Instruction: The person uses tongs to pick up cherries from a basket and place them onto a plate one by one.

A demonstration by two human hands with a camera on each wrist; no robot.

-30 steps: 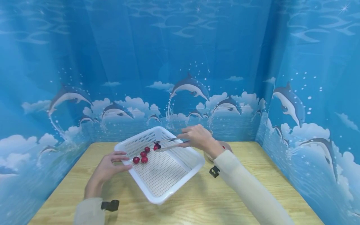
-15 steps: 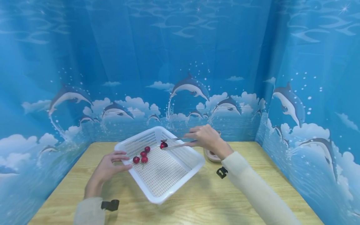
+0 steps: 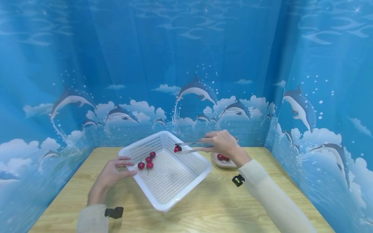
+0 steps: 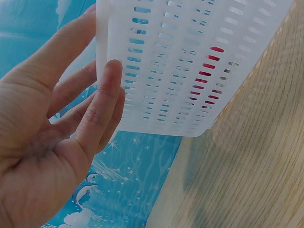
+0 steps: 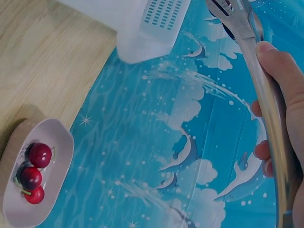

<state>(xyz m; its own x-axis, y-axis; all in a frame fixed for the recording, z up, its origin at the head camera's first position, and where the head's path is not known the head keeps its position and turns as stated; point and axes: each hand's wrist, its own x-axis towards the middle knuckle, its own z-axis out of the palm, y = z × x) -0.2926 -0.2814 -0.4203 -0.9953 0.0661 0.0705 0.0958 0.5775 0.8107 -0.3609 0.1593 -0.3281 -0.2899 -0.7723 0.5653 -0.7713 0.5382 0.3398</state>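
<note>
Your tabletop (image 3: 204,207) fills the lower part of the head view, with dolphin-printed blue sheeting around it. At centre sits the white slotted basket (image 3: 169,181), tilted, its far left corner raised. Your left hand (image 3: 112,174), lower left of centre, lies against the basket's near left wall with fingers straight and relaxed, touching rather than gripping; the left wrist view shows the fingers (image 4: 102,104) flat on the slotted side. Your right hand (image 3: 222,144), right of centre, has its fingers curled round metal tongs (image 3: 190,147), whose tips pinch one cherry (image 3: 177,149) above the basket's far right edge. Four more cherries (image 3: 148,160) lie together in the basket's upper left part. Just right of the basket, below your right hand, a small pale dish (image 3: 225,163) holds three cherries (image 5: 33,173). I judge a cherry light, round and smooth, so it may slip or roll from metal tips, and soft enough to bruise: squeeze gently across its widest part. The basket looks light and somewhat flexible; it is best steadied at the rim.
</note>
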